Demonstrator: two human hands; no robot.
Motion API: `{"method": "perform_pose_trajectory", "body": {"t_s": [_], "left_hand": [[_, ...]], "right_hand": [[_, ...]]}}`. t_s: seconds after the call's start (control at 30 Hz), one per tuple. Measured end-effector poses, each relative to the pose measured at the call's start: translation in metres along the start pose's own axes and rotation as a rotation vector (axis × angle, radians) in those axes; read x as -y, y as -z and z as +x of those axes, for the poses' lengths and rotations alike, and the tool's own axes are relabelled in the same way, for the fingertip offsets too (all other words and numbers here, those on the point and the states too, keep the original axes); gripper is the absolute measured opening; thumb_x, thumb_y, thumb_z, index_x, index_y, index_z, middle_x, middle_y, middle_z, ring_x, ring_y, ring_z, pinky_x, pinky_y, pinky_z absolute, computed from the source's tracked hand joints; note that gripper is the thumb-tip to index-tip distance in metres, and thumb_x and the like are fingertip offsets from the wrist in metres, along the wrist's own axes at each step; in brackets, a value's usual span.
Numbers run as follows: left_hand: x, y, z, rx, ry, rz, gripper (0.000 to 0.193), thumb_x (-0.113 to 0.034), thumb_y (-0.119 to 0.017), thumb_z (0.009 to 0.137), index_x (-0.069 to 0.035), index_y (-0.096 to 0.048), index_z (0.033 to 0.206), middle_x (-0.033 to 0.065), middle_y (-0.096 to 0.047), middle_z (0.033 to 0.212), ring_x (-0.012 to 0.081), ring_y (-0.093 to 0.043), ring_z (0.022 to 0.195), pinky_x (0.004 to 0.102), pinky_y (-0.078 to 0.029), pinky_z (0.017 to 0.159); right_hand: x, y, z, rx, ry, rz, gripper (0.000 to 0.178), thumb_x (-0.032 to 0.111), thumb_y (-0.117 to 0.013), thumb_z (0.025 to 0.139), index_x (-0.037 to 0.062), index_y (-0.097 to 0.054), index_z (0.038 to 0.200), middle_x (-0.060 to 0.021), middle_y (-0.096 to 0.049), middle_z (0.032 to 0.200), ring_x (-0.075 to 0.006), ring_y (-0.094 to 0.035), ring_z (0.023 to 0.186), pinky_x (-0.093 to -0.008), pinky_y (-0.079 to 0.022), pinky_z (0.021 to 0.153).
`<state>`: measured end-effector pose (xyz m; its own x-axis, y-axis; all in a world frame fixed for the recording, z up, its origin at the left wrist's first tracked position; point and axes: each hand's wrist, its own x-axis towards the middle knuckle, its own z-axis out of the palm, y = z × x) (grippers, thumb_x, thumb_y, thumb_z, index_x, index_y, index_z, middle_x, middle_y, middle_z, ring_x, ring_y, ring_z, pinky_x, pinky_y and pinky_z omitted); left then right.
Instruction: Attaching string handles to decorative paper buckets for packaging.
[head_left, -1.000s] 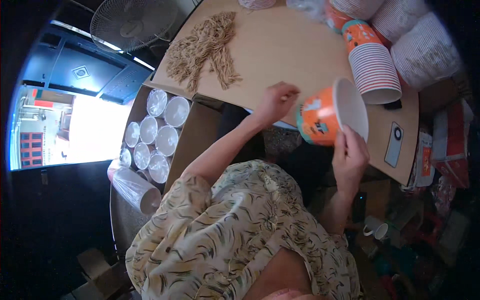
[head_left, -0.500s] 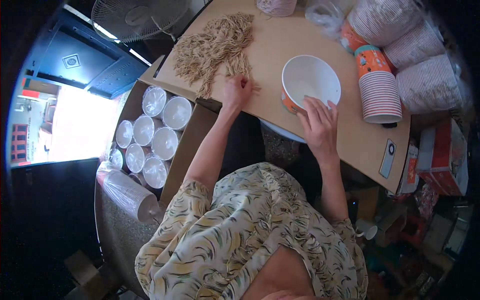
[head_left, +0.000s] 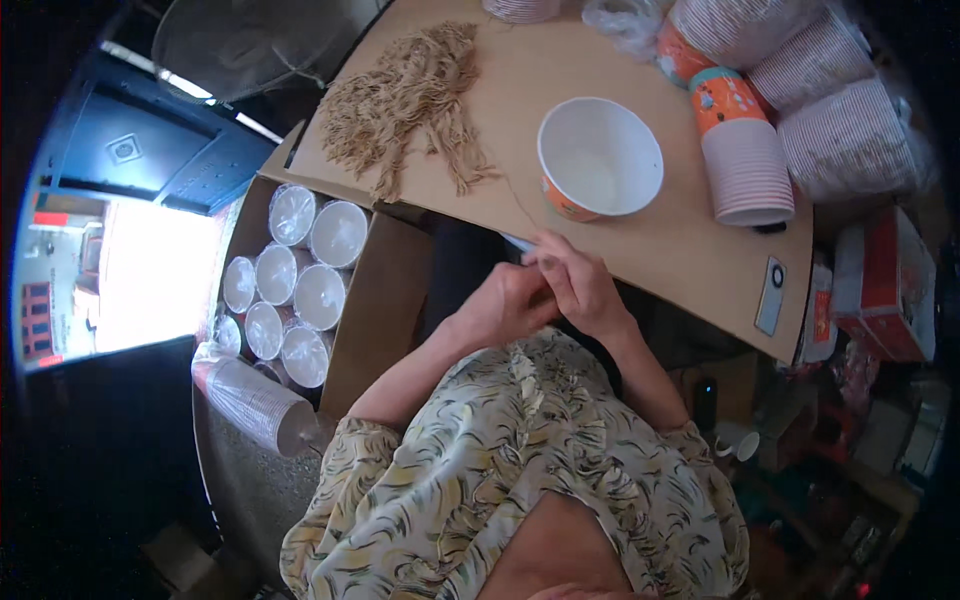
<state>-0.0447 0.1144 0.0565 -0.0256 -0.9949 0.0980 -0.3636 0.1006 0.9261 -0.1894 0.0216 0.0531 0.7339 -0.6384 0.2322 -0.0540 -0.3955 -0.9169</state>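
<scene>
My left hand (head_left: 508, 308) and my right hand (head_left: 582, 290) are pressed together in front of my chest, just off the table's near edge. Their fingers are closed and overlap. A thin strand seems to run from the pile of tan string (head_left: 400, 105) over the edge to my hands; my left hand appears to grip it. What my right fingers pinch is hidden. A large white paper tub (head_left: 600, 160) with an orange outside stands upright on the table (head_left: 500, 110), mouth up, beyond my right hand and apart from it.
Stacked paper cups (head_left: 748, 170) and bagged cup stacks (head_left: 850, 140) lie at the right. To my left is a cardboard box (head_left: 378, 300) of wrapped cups, with another wrapped stack (head_left: 255, 400) beside it. A fan (head_left: 255, 45) stands behind the table's far left.
My left hand has drawn back from the string pile toward my chest. My right hand has left the tub's rim and met it there. The view has shifted slightly.
</scene>
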Motion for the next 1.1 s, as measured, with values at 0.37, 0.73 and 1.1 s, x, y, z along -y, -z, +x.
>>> {"method": "perform_pose_trajectory", "body": {"t_s": [0.37, 0.73, 1.1], "left_hand": [[-0.011, 0.02, 0.026, 0.262, -0.017, 0.027, 0.013, -0.013, -0.071, 0.091, -0.001, -0.065, 0.088, 0.0105, -0.064, 0.071, 0.0226, -0.062, 0.062, 0.0343, -0.05, 0.06], [-0.038, -0.018, 0.087, 0.049, -0.271, 0.386, 0.015, -0.016, -0.072, 0.089, -0.004, -0.066, 0.096, 0.0094, -0.066, 0.082, 0.0255, -0.065, 0.074, 0.0378, -0.052, 0.065], [-0.02, -0.043, 0.143, -0.237, -0.233, 0.795, 0.02, -0.022, -0.069, 0.09, -0.009, -0.066, 0.104, 0.0147, -0.068, 0.079, 0.0343, -0.069, 0.07, 0.0477, -0.054, 0.065]], "right_hand": [[0.011, 0.038, -0.051, -0.016, -0.178, -0.172, 0.012, 0.012, -0.074, 0.089, 0.002, -0.07, 0.093, -0.0081, -0.062, 0.069, -0.0166, -0.059, 0.058, -0.031, -0.047, 0.055], [0.014, 0.087, -0.111, -0.59, -0.324, 0.131, 0.014, 0.01, -0.071, 0.094, -0.0037, -0.074, 0.097, 0.0049, -0.06, 0.071, -0.0015, -0.048, 0.062, -0.0195, -0.037, 0.056], [0.031, 0.094, -0.115, -0.678, -0.195, 0.136, 0.009, 0.004, -0.068, 0.095, -0.0043, -0.07, 0.099, 0.002, -0.061, 0.077, -0.0028, -0.05, 0.065, -0.0197, -0.039, 0.058]]}}
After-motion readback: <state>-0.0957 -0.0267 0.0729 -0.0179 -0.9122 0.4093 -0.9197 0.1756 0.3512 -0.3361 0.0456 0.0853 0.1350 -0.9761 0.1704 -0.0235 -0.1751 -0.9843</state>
